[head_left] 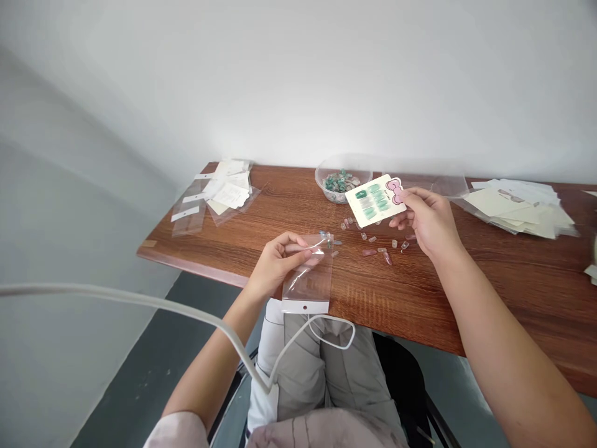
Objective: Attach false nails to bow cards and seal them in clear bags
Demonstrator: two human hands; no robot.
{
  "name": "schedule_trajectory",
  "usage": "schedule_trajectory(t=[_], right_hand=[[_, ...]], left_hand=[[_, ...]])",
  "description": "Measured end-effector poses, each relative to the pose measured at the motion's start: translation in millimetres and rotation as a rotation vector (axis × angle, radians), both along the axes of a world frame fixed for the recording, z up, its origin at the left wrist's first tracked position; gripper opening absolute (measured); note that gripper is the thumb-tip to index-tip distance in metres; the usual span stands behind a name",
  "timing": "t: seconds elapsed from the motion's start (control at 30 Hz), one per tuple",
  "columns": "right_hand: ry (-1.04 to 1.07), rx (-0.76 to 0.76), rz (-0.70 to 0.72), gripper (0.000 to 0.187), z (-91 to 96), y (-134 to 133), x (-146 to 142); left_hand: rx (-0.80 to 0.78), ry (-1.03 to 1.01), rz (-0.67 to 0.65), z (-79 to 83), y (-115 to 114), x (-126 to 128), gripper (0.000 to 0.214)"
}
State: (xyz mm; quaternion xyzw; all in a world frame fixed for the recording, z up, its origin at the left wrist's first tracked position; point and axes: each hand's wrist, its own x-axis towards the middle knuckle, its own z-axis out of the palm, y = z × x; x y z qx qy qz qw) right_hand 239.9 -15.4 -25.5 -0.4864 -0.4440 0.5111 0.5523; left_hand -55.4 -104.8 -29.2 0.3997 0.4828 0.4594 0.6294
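My left hand (285, 258) pinches a clear plastic bag (305, 286) near its upper part; the bag's white header strip with a hole hangs over the table's front edge. In my right hand (426, 218) is a cream card (375, 200) with green press-on nails in rows and a pink bow at its right end. I grip the card by the bow end, tilted above the table and apart from the bag. Loose pink and clear nails (388, 256) lie scattered between and below my hands. Behind the card stands a clear round bowl (344, 180) with green nails in it.
At the left end of the wooden table (261, 211) lie clear bags (189, 208) and a pile of white cards (231, 190). A stack of bagged cards (525, 208) lies at the right. A clear tray (443, 185) stands by the wall. A white cable (196, 316) crosses in front of my left forearm.
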Motion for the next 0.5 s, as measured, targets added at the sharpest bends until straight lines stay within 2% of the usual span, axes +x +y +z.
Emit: schedule_trajectory(t=[0.23, 0.37, 0.5], right_hand=[[0.013, 0.095, 0.041, 0.031, -2.8, -2.9, -4.8], [0.025, 0.170, 0.129, 0.043, -4.6, -10.9, -17.2], [-0.011, 0.189, 0.224, 0.045, -5.1, -21.4, -30.5]], left_hand=[[0.022, 0.075, -0.069, 0.8, 3.1, 11.1, 0.035], [-0.006, 0.088, -0.102, 1.0, 4.3, 15.3, 0.040], [-0.055, 0.088, -0.149, 0.2, 4.4, 17.3, 0.039]])
